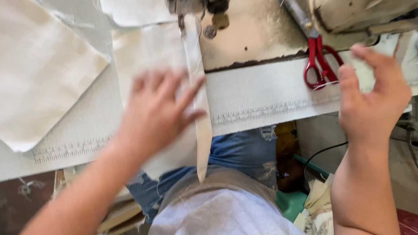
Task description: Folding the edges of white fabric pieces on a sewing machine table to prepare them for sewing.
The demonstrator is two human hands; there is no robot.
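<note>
**Hands at the sewing machine: loose strip, scissors near the edge**

Head view. We look down on a table (263,90) with a sewing machine (353,8) at its far side. Our left hand (160,110) lies spread, fingers fanned, on pale cloth (141,48), and its fingertips touch a narrow cream strip (200,118). The strip runs from under the needle area (200,4), across the table and over its near edge, ending above our lap. Our right hand (372,95) is open, fingers loosely curled and holding nothing, just beside red scissors (320,62) that lie against the machine base.

What we judge could go wrong: the strip hangs free past the edge, so its own weight, or a drag from the left hand, may pull it askew under the needle. The left fingers sit close to the strip's line, and sliding along it would bring them toward the needle. The right hand, so near the scissors, could knock them toward the table edge. A larger cloth piece (36,68) overhangs at the left and may slip off.

What we cannot make out: the left hand is blurred, so whether it presses the strip or merely brushes it is unclear. The needle and foot are cut off at the top. The machine body is only partly in frame. Below the table, jeans (247,151), a cable and paper scraps (316,206) show only in part.
</note>
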